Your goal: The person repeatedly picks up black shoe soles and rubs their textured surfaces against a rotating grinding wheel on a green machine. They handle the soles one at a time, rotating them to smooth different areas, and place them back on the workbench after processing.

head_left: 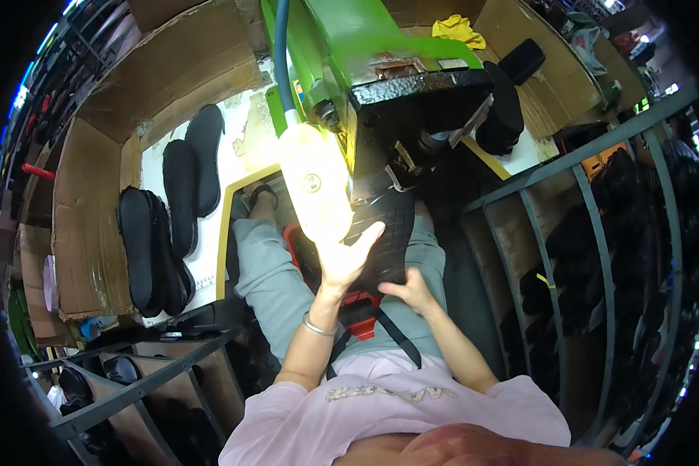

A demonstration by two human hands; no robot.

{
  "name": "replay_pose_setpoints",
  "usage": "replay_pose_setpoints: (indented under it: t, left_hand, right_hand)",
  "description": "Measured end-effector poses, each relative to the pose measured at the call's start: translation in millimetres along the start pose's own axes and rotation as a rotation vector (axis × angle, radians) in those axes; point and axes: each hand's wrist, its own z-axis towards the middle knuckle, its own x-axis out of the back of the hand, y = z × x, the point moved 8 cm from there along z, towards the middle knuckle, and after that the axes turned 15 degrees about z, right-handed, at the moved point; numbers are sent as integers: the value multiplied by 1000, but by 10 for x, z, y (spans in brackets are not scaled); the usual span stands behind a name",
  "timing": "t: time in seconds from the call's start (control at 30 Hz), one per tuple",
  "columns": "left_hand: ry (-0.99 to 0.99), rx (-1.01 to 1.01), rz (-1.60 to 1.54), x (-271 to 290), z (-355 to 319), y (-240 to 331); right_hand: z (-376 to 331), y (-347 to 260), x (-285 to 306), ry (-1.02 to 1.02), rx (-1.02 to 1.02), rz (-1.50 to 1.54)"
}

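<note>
A black shoe sole with a grid tread lies under the head of a green press machine. My left hand rests flat on its left side, fingers spread. My right hand grips the sole's near edge. A bright lamp glares just left of the sole and washes out my left fingers. A silver bangle sits on my left wrist.
Several black soles lie in a cardboard-walled bin at the left. More black soles sit right of the machine. Grey metal racks holding dark soles stand on the right and lower left. A yellow cloth lies behind the machine.
</note>
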Motion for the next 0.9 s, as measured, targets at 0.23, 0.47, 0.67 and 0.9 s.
replay_pose_setpoints:
  t: [0.23, 0.47, 0.67, 0.9]
  left_hand:
    - [65, 97, -156, -91, -156, -100]
    - [58, -81, 235, 9, 89, 208]
    - [-1, 98, -116, 102, -152, 11]
    - [-78, 124, -251, -80, -157, -35]
  right_hand:
    - [-239, 207, 664, -29, -57, 373]
    - [-111, 478, 82, -135, -73, 325]
    - [-503, 215, 585, 54, 42, 535]
    - [-131, -1554, 1224, 362, 462, 353]
